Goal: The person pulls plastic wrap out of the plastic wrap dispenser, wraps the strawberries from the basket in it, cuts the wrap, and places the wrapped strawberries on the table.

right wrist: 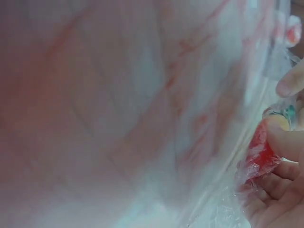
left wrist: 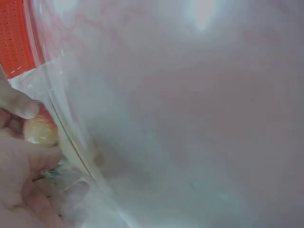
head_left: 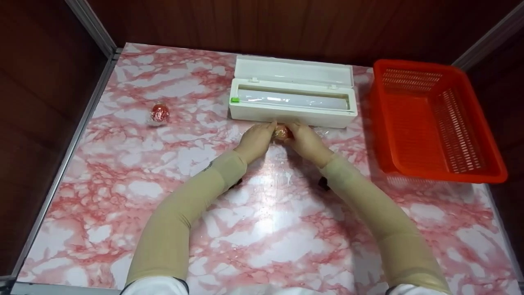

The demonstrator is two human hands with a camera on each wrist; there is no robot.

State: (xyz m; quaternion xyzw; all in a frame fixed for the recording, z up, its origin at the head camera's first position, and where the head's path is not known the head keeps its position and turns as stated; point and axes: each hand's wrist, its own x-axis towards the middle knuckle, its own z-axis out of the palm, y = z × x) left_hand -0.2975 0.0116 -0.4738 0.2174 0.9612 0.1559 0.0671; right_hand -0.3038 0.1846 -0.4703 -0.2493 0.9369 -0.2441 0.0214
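Note:
A small red-and-yellow apple, with clear plastic film around it, is held between both hands just in front of a white film box. My left hand grips its left side, thumb against the yellow skin in the left wrist view. On the other side my right hand holds the red part, with crinkled film under the thumb and fingers. Loose film hangs by the left fingers. A second red apple, wrapped in film, lies apart at the table's left.
The white box's lid is tipped back, and a roll of film lies inside. A green slider sits at its left front edge. To the right stands a red plastic basket. Dark panels surround the marble-patterned table.

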